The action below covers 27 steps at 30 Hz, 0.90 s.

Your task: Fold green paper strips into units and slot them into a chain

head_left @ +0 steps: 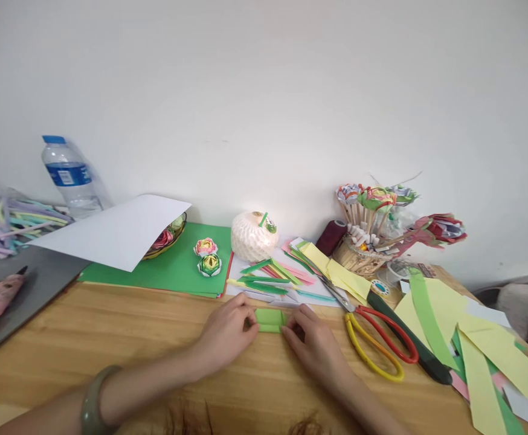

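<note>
One piece of green paper (pixel 270 320) lies flat at the table's near middle, between two hands. The left hand (pixel 230 329) has its grip closed on the left end, thumb against fingers; the right hand (pixel 316 345) has its grip closed on the right end. One bangle (pixel 95 400) circles the left forearm.

The table (pixel 155 338) carries one pair of scissors (pixel 375 338), red and yellow at the handles, near the right hand. Two small paper flowers (pixel 207 257) sit together on the green sheets (pixel 114 277). Just right of them stands one round white ornament (pixel 254 238) with a green strip on top. One maroon spool (pixel 331 237) stands beside the basket.

Of the containers, the basket (pixel 359 261) at the right holds sticks and small white rolls, with three flower heads (pixel 377 197) above it; a fourth, dark red flower (pixel 445 229) leans out to the right. A yellow-rimmed bowl (pixel 168 244), half under one white sheet (pixel 123 232), holds red and green paper flowers, though the sheet hides too much to count them. One blue-capped bottle (pixel 68 178) stands by the wall.
</note>
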### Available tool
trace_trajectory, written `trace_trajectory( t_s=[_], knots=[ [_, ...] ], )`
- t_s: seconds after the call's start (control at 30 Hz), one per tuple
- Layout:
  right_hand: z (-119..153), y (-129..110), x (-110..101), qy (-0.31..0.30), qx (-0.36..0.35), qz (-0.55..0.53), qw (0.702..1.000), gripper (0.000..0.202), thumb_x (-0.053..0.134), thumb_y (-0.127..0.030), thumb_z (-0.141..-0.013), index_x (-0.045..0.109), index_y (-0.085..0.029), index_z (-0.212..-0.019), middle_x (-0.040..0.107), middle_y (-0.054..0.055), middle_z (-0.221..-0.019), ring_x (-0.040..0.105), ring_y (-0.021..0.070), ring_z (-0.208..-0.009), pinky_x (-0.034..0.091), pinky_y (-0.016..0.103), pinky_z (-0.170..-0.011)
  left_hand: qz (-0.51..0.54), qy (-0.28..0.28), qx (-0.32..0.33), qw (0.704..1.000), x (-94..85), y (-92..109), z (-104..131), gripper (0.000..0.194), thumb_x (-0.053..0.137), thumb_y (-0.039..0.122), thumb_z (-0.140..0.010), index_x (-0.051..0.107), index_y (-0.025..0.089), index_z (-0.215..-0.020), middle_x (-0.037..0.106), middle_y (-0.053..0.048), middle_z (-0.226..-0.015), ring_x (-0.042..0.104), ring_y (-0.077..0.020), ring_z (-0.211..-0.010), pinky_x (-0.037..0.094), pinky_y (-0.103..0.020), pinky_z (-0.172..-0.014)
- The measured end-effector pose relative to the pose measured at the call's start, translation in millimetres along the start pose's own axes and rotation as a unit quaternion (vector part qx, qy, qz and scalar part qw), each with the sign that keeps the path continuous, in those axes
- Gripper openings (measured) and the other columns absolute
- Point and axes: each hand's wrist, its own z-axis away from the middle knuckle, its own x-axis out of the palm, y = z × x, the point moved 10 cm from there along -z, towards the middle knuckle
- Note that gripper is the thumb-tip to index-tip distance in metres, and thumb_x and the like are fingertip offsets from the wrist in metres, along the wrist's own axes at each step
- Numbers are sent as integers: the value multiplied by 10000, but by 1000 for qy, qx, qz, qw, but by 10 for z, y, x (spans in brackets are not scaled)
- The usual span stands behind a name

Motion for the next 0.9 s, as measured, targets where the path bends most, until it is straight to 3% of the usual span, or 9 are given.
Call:
trace_trajectory(
  t_s=[0.37,0.57,0.8,0.9],
  knots=[
    [-36,-12,54,-17,12,32,999,133,471,-132,-796,443,-196,-683,514,37,-773,507,179,-700,391,278,-602,-34,-12,7,999,62,-25,-37,90,542,128,-748,545,172,-670,552,5,-840,552,-139,-734,392,-251,-659],
    [-32,59,51,-10,9,-22,1000,105,493,-103,-770,455,-201,-762,507,23,-821,514,156,-688,404,254,-583,-59,-16,17,998,61,0,-33,88,547,128,-761,528,172,-687,547,0,-863,557,-143,-746,407,-255,-673],
    [-21,-28,-14,-6,-33,-22,999,94,513,-103,-798,526,-194,-781,511,24,-857,522,123,-649,420,240,-579,-124,-20,74,989,66,81,-39,81,530,120,-800,531,171,-862,521,-30,-993,549,-150,-765,407,-257,-648],
    [36,-214,-63,22,-120,62,991,134,496,-127,-842,603,-207,-850,531,41,-847,524,154,-721,416,262,-612,-125,-18,117,985,101,134,-42,40,510,195,-859,524,184,-895,538,4,-904,522,-125,-686,374,-232,-580]
  ],
)
